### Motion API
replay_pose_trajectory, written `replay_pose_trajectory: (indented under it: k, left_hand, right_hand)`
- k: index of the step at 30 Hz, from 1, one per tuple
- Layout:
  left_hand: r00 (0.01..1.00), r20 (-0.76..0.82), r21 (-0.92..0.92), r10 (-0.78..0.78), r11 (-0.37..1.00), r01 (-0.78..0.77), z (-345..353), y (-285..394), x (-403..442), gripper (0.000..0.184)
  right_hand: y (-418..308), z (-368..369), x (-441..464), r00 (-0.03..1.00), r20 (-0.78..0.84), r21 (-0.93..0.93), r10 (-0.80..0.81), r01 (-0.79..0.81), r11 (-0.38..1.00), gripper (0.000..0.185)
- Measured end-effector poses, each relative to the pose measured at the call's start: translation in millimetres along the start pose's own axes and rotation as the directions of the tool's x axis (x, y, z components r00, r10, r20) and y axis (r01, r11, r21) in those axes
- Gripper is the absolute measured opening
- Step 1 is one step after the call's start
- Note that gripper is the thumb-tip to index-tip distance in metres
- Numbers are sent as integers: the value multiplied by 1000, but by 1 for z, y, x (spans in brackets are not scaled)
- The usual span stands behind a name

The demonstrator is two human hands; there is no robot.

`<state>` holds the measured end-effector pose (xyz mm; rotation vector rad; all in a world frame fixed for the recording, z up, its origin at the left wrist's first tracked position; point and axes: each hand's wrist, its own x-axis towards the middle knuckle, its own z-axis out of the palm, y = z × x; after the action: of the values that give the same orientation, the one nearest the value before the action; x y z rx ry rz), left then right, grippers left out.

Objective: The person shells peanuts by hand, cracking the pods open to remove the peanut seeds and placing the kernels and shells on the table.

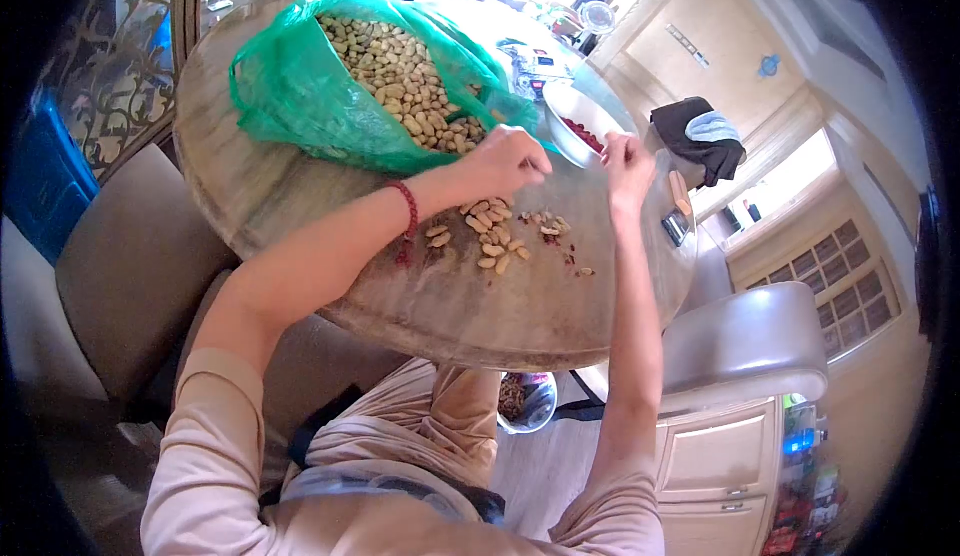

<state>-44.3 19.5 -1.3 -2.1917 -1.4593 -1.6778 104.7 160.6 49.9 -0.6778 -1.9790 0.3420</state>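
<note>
My left hand (507,164), a red bracelet (404,218) round its wrist, is curled closed above the table; whatever its fingers hold is hidden. Fingers pinched together, my right hand (628,168) is at the near right rim of a white bowl (602,116). Red-skinned peanut kernels (582,135) lie in that bowl. Behind my left hand, an open green plastic bag (300,96) spills over with unshelled peanuts (395,81). A small pile of peanuts in shells (490,231) sits below my hands, beside broken shells (547,223) and dark red bits.
The round table (440,306) has a curved near edge over my lap. Below it stands a bin (540,406) containing shells. A phone-like dark object (676,227) lies near the right edge. Chairs (745,341) stand on both sides.
</note>
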Motion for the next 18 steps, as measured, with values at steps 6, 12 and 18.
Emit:
replay_pose_trajectory:
  k: [6,12,18]
  left_hand:
    - [990,48,207,-135,971,123,-23,-12,5,12]
    - [968,246,249,-41,968,-23,-11,-11,-7,11]
    - [913,383,301,-144,953,24,-5,-11,-10,13]
  right_hand:
    - [-14,7,-76,864,423,95,-273,257,962,10]
    - [-14,6,-90,794,539,100,-281,271,957,13]
    - [-18,10,-93,787,490,166,-375,339,926,10]
